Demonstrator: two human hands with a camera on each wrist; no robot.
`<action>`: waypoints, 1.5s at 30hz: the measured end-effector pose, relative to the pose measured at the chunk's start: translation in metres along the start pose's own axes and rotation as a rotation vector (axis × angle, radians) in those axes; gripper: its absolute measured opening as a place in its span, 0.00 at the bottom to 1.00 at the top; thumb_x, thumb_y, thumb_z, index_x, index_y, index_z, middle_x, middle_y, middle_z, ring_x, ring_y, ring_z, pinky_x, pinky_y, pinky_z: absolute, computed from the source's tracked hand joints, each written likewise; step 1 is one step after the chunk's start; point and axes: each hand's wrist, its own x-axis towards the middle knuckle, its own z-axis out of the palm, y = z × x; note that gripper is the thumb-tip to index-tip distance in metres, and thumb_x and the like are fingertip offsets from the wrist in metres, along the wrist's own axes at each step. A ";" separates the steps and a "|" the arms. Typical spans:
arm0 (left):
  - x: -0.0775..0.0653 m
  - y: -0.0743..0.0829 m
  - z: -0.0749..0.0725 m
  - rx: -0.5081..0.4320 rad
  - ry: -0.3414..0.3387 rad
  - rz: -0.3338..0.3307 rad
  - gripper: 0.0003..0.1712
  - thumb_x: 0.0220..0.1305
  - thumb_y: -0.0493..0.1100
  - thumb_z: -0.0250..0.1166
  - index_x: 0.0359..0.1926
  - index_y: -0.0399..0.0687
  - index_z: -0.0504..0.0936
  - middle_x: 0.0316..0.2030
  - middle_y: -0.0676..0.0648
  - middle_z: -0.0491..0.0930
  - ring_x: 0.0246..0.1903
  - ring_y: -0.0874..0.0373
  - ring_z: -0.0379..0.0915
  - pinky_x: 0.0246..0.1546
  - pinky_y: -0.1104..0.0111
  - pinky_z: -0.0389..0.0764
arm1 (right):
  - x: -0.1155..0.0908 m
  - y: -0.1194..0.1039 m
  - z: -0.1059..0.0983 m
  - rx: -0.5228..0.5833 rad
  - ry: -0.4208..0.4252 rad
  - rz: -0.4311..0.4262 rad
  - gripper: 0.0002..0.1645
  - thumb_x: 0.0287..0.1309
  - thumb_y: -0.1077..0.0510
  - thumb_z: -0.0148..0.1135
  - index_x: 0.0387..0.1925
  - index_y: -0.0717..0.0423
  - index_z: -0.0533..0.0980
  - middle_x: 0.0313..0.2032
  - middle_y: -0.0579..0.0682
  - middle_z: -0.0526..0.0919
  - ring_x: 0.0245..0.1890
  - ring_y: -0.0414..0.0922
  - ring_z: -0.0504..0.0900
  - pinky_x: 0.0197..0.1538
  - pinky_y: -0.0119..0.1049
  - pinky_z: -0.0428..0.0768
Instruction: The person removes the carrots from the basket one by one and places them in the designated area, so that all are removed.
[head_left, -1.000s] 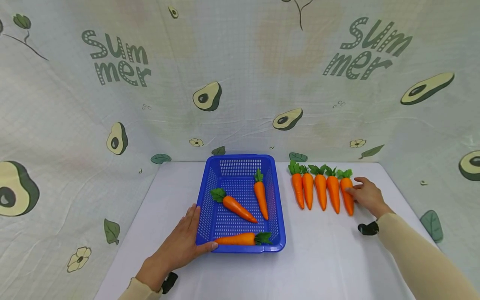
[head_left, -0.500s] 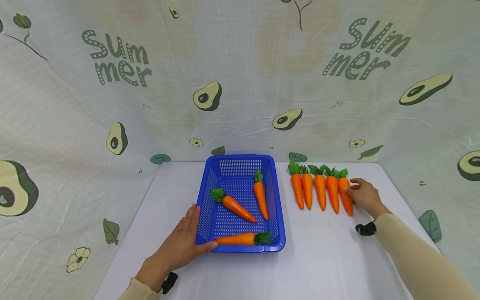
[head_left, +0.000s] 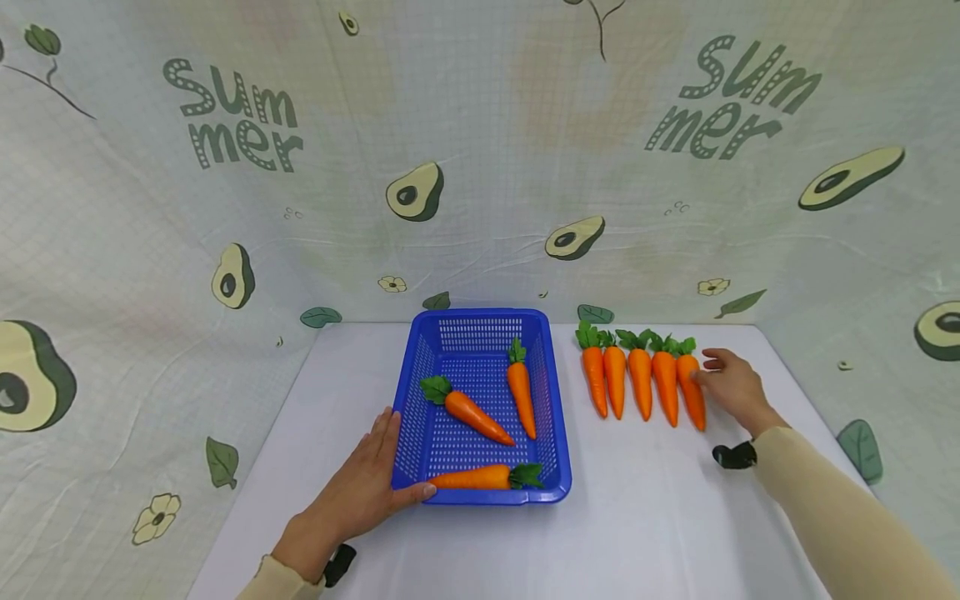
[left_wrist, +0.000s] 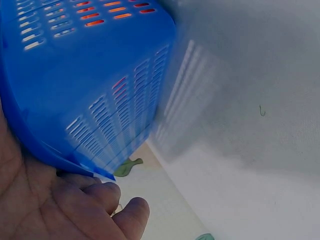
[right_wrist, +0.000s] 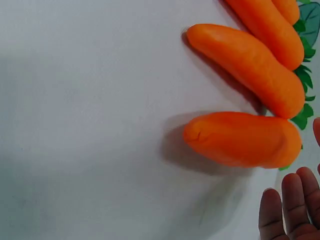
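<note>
My left hand [head_left: 358, 487] rests at the near left corner of a blue plastic basket [head_left: 558, 433], fingers straight along its left side and thumb on the front rim. In the left wrist view, fingers lie beside the perforated basket wall [left_wrist: 85, 85]. On the right, my right hand [head_left: 735, 389] is beside the rightmost carrot [head_left: 692, 393] of a row, thumb tip right at its edge. The right wrist view has that carrot [right_wrist: 242, 140] lying on the table, with extended fingers [right_wrist: 295, 200] below its leafy end and nothing in their grasp.
Inside the basket lie three carrots: one slanting in the middle [head_left: 480, 418], one on the right [head_left: 522, 400], one along the front [head_left: 472, 477]. Several more carrots [head_left: 641, 383] form the row on the white table [head_left: 622, 517]. A printed cloth [head_left: 480, 150] hangs behind.
The rightmost carrot has shifted slightly left, closer to its neighbour. My right hand moved left with it, then its fingers lifted a little off it. My left hand and the basket stay put.
</note>
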 end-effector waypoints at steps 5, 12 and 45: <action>-0.001 -0.001 -0.001 -0.003 -0.002 -0.008 0.77 0.57 0.83 0.63 0.85 0.40 0.38 0.85 0.36 0.37 0.82 0.35 0.45 0.78 0.39 0.56 | -0.003 -0.021 0.005 0.056 0.022 -0.031 0.40 0.77 0.54 0.55 0.79 0.69 0.55 0.69 0.76 0.67 0.64 0.71 0.71 0.67 0.68 0.76; -0.002 -0.003 -0.001 -0.006 0.004 -0.015 0.77 0.56 0.83 0.63 0.85 0.40 0.38 0.85 0.36 0.37 0.82 0.35 0.46 0.78 0.39 0.56 | -0.014 -0.050 0.015 0.157 -0.004 -0.120 0.39 0.77 0.56 0.58 0.80 0.66 0.57 0.69 0.74 0.68 0.65 0.70 0.72 0.67 0.66 0.76; -0.002 0.000 -0.002 0.026 0.015 0.012 0.75 0.57 0.84 0.62 0.85 0.38 0.43 0.85 0.35 0.41 0.84 0.38 0.40 0.81 0.40 0.50 | -0.060 -0.280 0.124 0.175 -0.584 -0.318 0.39 0.69 0.55 0.69 0.76 0.57 0.66 0.67 0.66 0.76 0.61 0.59 0.81 0.62 0.55 0.84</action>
